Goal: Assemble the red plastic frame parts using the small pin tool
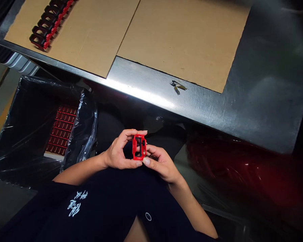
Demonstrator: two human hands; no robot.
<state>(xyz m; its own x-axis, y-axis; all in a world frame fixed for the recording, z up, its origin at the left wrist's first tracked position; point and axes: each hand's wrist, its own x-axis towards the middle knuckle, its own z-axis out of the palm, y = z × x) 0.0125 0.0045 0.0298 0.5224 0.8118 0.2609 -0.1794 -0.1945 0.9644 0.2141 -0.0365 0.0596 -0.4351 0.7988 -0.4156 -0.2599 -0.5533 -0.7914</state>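
fingers [127,133] closed | left hand [116,153], right hand [161,164] pinch red plastic frame [139,147] between them

Stainless-steel workbench [265,101], its top partly covered by cardboard sheets [176,37]; grey floor [0,208] with yellow stripe [0,124] lies left of the bench.

White brush-style characters [74,204] on black shirt [108,205], too stylised to read

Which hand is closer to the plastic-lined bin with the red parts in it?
Left. The left hand is right beside the plastic-lined bin; the right hand is farther away, on the other side of the red part both hands hold.
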